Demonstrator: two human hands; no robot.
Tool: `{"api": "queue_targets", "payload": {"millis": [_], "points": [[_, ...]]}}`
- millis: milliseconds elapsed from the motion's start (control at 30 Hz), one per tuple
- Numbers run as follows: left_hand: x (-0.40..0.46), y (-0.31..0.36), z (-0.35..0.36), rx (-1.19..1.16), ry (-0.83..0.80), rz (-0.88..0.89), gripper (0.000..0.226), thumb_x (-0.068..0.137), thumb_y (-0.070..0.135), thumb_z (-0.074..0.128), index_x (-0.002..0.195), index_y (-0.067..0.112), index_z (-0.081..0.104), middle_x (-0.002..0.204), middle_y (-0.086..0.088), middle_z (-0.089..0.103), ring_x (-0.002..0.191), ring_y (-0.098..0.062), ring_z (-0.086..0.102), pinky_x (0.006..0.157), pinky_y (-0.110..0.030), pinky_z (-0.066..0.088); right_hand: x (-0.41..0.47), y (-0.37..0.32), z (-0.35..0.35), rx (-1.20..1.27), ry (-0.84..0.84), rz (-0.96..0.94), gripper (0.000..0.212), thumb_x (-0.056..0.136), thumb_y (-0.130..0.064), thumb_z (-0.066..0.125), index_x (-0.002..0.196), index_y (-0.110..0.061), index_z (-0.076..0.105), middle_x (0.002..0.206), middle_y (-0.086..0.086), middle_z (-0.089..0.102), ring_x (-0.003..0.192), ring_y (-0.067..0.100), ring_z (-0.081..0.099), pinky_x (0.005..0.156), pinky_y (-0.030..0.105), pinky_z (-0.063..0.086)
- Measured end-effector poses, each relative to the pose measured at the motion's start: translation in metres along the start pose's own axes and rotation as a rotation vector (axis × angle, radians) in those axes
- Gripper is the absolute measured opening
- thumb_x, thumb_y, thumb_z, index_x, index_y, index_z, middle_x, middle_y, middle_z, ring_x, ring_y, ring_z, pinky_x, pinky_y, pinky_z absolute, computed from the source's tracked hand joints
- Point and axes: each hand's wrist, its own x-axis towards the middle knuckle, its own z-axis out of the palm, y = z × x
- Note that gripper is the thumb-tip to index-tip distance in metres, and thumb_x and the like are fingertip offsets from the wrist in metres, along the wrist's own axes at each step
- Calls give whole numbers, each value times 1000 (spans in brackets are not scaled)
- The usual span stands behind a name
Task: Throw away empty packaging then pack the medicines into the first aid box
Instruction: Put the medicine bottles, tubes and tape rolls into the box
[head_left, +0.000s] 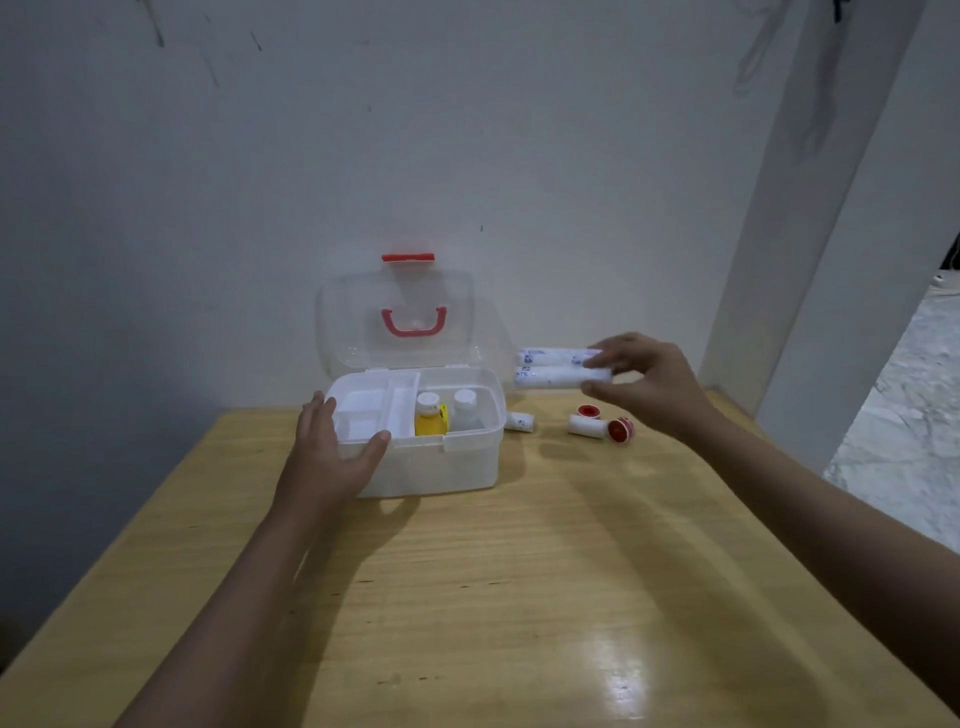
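Observation:
A white first aid box stands open on the wooden table, its clear lid with a red handle tipped back against the wall. Inside stand a yellow bottle and a white bottle, beside a white divider tray. My left hand rests on the box's front left corner, thumb on the rim. My right hand holds two long white bandage rolls in the air, right of the box.
On the table right of the box lie a small white roll, a white roll and two red-capped tape spools. The wall is close behind; a white pillar stands at the right. The table's right edge drops to a pale floor.

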Motion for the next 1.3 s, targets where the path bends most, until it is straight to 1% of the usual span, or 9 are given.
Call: {"api": "queue_targets", "payload": {"millis": [167,267,333,433,533,733,933,1233,1300], "points": [[0,2,0,5,-2,-12,82,82,47,61,147,15,23,159,-1,12,146,-21,15,111,-46,28,57,-32,34,-162,-250,-57,21,65,-14,79,85,-18,74,103,0,68,87,14,62,71,21,51],[0,2,0,22,-4,-11,83,81,49,61,146,17,22,159,0,11,145,-22,16,109,-47,31,77,-41,60,-327,-464,-88,17,67,-13,76,83,-19,75,100,-1,67,86,11,56,68,17,45],[0,2,0,20,-2,-11,82,81,49,62,146,17,22,159,0,12,145,-22,16,109,-46,31,86,-43,76,-423,-576,-101,15,69,-13,74,81,-21,74,101,-1,66,88,11,54,72,22,47],[1,2,-1,12,-5,-12,83,81,49,62,146,17,22,159,1,11,146,-21,15,111,-45,29,94,-44,97,-497,-692,-88,17,67,-13,74,81,-23,74,103,0,67,95,15,58,79,29,50],[0,2,-1,4,-8,-13,83,81,49,62,146,17,22,159,1,11,145,-20,15,111,-44,28,96,-42,110,-525,-748,-68,23,67,-13,77,88,-22,74,107,0,66,98,16,57,79,28,46],[-1,5,-2,13,0,-21,83,81,48,62,147,19,21,159,1,12,145,-22,18,109,-45,31,92,-37,113,-458,-698,-73,35,65,-11,80,98,-22,73,117,0,65,108,19,54,84,29,44],[-1,4,-3,13,-3,-17,83,81,48,62,147,18,22,159,1,12,145,-22,18,109,-46,32,85,-32,78,-279,-509,-40,32,67,-18,82,97,-23,72,117,-6,67,106,15,56,91,30,46],[1,2,-1,17,6,-27,83,81,46,64,146,17,23,159,-1,15,143,-25,21,106,-50,35,54,32,7,-364,-368,135,27,74,-15,77,100,-20,70,112,2,68,93,15,62,71,21,46],[3,0,0,25,9,-37,84,80,48,64,146,19,23,159,0,14,143,-25,21,106,-50,35,41,50,0,-410,-376,196,29,74,-15,78,102,-18,70,111,4,68,88,14,61,71,22,46]]}}
